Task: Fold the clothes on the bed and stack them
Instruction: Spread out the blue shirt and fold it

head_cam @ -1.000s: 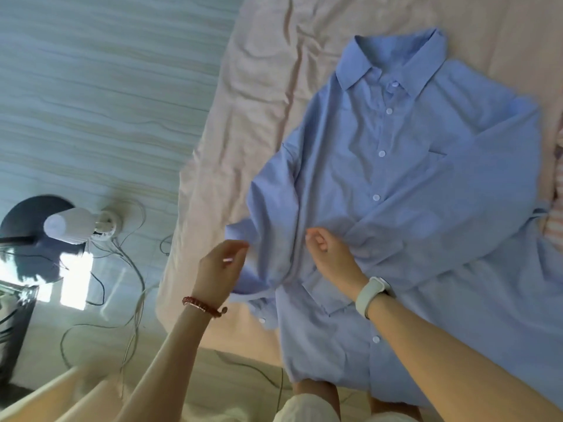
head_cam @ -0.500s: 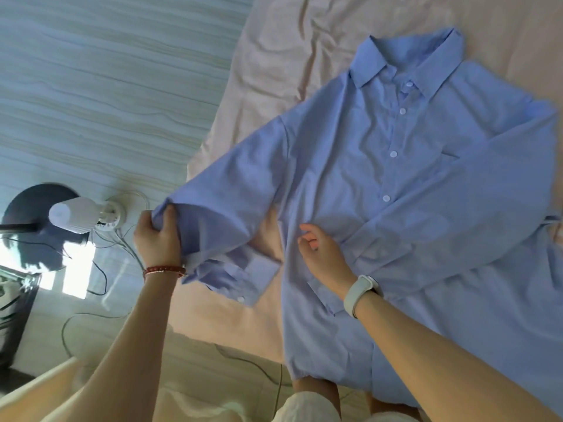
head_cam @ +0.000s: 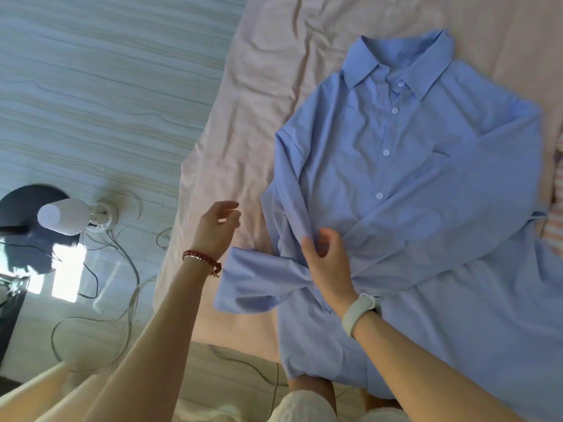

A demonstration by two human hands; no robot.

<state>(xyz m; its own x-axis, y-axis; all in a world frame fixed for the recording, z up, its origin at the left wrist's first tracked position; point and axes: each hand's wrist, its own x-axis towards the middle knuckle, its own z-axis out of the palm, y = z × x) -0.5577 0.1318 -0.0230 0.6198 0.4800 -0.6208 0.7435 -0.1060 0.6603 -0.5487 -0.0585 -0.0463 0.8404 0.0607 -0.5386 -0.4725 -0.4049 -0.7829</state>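
Blue shirt (head_cam: 396,184): flat near the bed's (head_cam: 259,56) left edge. My left hand (head_cam: 217,229) just released the sleeve (head_cam: 259,281), fingers spread; right hand (head_cam: 327,260) pinches its fold. Sleeve-fold nearly done

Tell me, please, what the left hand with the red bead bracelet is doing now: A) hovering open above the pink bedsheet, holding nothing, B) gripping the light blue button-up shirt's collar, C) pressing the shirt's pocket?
A: the left hand hangs above the pink bedsheet, fingers relaxed, off the shirt.
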